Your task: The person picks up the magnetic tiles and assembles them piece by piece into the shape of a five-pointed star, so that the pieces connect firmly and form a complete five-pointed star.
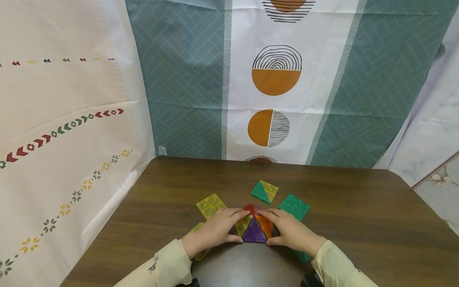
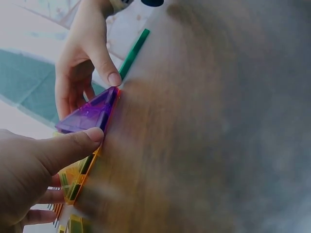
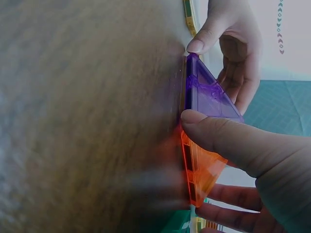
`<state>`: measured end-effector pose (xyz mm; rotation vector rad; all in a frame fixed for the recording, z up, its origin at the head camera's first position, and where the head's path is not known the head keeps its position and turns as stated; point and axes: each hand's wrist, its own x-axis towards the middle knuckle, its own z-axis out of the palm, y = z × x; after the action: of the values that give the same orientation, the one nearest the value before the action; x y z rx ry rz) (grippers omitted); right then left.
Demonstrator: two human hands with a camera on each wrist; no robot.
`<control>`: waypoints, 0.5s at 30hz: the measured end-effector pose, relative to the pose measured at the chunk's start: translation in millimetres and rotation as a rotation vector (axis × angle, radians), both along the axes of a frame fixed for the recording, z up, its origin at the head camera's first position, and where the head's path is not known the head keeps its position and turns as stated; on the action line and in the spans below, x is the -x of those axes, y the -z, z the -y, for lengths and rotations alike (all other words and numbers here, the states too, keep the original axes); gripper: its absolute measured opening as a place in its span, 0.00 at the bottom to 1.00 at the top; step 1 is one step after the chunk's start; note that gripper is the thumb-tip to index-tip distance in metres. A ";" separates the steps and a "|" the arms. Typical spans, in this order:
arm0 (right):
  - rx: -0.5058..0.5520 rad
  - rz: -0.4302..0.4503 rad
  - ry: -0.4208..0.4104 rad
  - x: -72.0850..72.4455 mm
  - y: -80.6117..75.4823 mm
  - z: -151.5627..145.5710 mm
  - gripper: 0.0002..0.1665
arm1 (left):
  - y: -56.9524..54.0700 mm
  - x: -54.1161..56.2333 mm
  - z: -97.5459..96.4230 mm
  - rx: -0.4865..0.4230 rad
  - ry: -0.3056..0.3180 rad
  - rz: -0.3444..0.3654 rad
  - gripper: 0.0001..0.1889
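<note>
A low peaked shape of triangular magnetic tiles stands on the table between both hands. Its purple tile [image 1: 254,232] faces the person, with a yellow tile [image 1: 242,224] to the left and an orange tile [image 1: 265,225] to the right. Red tile [image 1: 249,208] shows at the back. My left hand [image 1: 221,226] grips the left side, thumb at the purple tile's lower left corner. From the right, my right hand [image 1: 292,231] holds the shape, thumb at the corner between purple and orange tiles [image 3: 203,162]. Both hands' fingers curve round toward the rear.
A yellow square tile [image 1: 210,205] lies behind the left hand, another yellow tile [image 1: 201,255] by that wrist. Beyond the shape lies a green and yellow pair [image 1: 264,191]. Green tiles [image 1: 295,206] lie right of it. The brown table [image 1: 358,211] ends at hanging cloth [image 1: 186,99].
</note>
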<state>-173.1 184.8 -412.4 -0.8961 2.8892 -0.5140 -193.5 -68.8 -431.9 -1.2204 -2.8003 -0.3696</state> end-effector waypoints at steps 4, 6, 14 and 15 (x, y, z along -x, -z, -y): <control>-0.001 0.000 0.005 2.6 -0.4 -0.7 0.47 | -0.9 3.5 -2.0 0.014 -0.008 0.019 0.41; -0.004 0.003 0.011 3.9 -0.7 -1.0 0.47 | -1.9 5.0 -2.6 0.014 -0.007 0.024 0.40; -0.002 0.024 0.033 9.0 -0.8 -1.1 0.48 | -4.6 9.2 -2.0 0.021 0.001 0.023 0.39; -0.003 0.023 0.033 9.4 -0.8 -0.9 0.48 | -4.6 9.7 -1.9 0.022 0.002 0.026 0.39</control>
<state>-182.5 185.7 -411.6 -0.8375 2.8876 -0.5189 -203.2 -67.0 -427.3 -1.2316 -2.8323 -0.3583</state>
